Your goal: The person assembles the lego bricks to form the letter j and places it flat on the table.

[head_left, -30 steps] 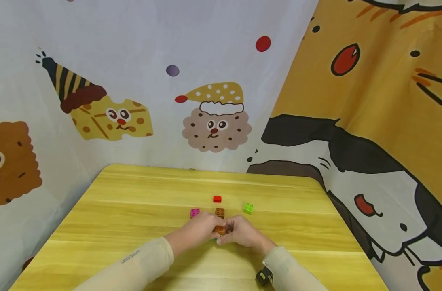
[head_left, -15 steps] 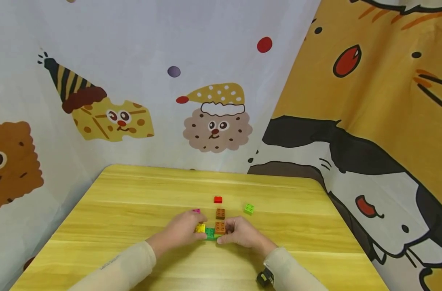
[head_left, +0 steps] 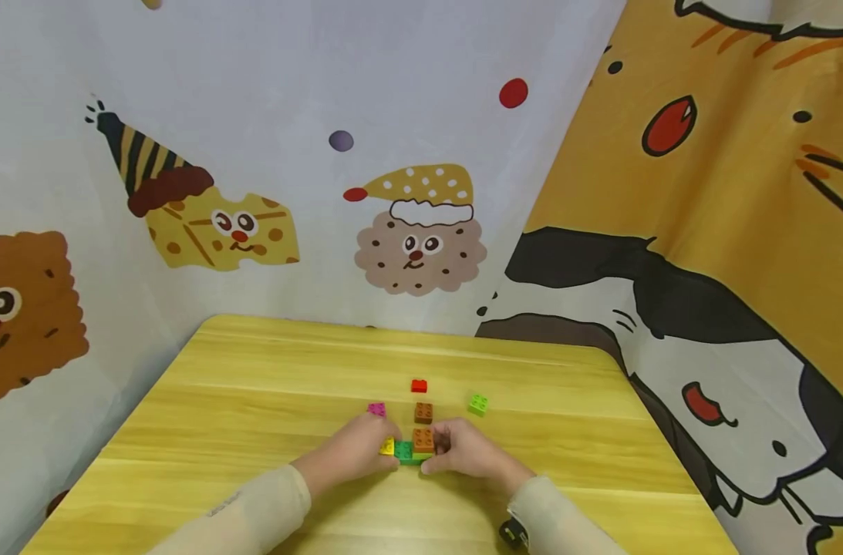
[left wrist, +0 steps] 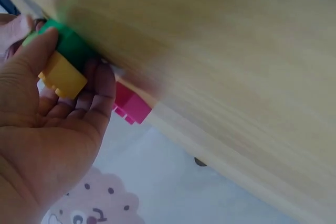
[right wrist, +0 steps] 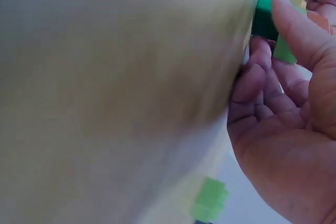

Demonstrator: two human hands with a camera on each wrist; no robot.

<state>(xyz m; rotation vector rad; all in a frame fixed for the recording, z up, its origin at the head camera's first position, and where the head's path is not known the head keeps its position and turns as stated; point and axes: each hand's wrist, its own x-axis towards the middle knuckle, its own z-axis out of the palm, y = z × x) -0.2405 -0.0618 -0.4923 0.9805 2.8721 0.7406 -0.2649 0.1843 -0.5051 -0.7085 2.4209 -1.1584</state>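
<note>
Low in the middle of the head view lies a joined toy brick build with a long green brick as its base. A yellow brick sits on its left end. On its right end an orange brick tops a lime one. My left hand pinches the left end, thumb on the near side and fingers behind, as the left wrist view shows around the yellow brick. The right end is held by my right hand, its thumb against the green brick.
Loose bricks lie behind the build on the wooden table: a pink one, a brown one, a small red one and a light green one. A printed cloth hangs behind the table.
My left hand has moved left from the orange brick to the yellow end, uncovering the green middle. My right hand stays at the right end. The head view has shifted slightly.
</note>
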